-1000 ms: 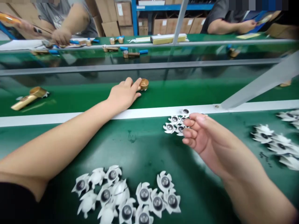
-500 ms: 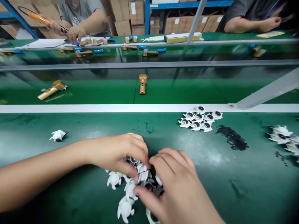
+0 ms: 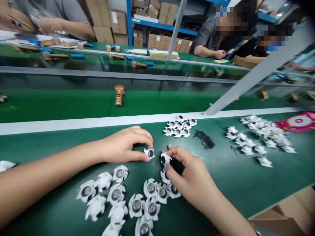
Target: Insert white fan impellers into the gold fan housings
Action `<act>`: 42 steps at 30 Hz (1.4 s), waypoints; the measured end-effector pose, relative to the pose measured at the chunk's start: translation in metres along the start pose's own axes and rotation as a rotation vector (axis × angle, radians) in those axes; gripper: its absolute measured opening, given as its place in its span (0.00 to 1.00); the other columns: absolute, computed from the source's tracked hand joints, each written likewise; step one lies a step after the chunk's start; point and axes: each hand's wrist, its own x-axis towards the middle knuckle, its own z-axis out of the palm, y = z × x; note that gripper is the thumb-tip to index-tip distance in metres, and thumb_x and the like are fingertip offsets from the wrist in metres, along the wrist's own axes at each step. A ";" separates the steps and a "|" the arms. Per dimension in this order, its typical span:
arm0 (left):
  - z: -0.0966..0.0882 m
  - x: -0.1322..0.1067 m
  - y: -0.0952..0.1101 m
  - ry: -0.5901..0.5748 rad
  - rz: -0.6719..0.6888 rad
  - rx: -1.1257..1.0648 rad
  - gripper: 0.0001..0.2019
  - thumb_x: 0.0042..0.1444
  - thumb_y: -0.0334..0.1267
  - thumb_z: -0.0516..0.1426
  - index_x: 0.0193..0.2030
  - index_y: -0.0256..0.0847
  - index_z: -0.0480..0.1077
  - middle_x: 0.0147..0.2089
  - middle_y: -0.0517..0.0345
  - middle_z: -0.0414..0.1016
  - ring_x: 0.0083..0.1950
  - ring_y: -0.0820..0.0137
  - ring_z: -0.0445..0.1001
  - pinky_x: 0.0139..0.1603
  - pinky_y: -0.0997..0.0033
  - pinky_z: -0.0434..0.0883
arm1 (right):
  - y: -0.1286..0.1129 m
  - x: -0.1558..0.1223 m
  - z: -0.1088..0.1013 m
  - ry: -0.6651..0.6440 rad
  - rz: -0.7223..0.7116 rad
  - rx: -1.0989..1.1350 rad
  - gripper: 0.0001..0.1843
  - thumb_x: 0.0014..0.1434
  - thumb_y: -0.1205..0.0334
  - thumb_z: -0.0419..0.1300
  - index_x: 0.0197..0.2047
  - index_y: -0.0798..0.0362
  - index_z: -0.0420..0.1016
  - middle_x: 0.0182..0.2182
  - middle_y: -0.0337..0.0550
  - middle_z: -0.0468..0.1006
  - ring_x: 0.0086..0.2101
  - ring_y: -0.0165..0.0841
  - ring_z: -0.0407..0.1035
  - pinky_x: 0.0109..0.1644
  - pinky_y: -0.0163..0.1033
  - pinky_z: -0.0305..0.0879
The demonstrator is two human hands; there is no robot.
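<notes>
My left hand [image 3: 125, 144] pinches a small white fan-shaped part with a dark round centre [image 3: 149, 152] between thumb and fingertips, just above the green bench. My right hand [image 3: 187, 170] pinches a second such part [image 3: 165, 159] a few centimetres to the right. The two parts sit close together without touching. Below both hands lies a loose pile of several of the same white parts [image 3: 130, 203].
A small cluster of white parts [image 3: 179, 126] lies by the white strip, with a patch of tiny black bits [image 3: 203, 139] beside it. More white parts [image 3: 258, 137] spread at right near a pink packet [image 3: 296, 122]. A gold piece [image 3: 119, 94] rides the conveyor. People work across the line. A cardboard box corner [image 3: 287, 213] sits lower right.
Both hands have lifted out of the pile and moved up the bench, each now pinching one white part. The view has swung to the right.
</notes>
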 end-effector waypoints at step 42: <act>0.043 0.063 0.010 0.093 -0.028 -0.060 0.11 0.50 0.34 0.62 0.40 0.45 0.68 0.32 0.65 0.70 0.34 0.71 0.68 0.34 0.70 0.61 | 0.044 0.048 -0.031 -0.241 -0.216 0.005 0.10 0.58 0.77 0.53 0.33 0.52 0.69 0.31 0.41 0.73 0.34 0.32 0.68 0.38 0.36 0.68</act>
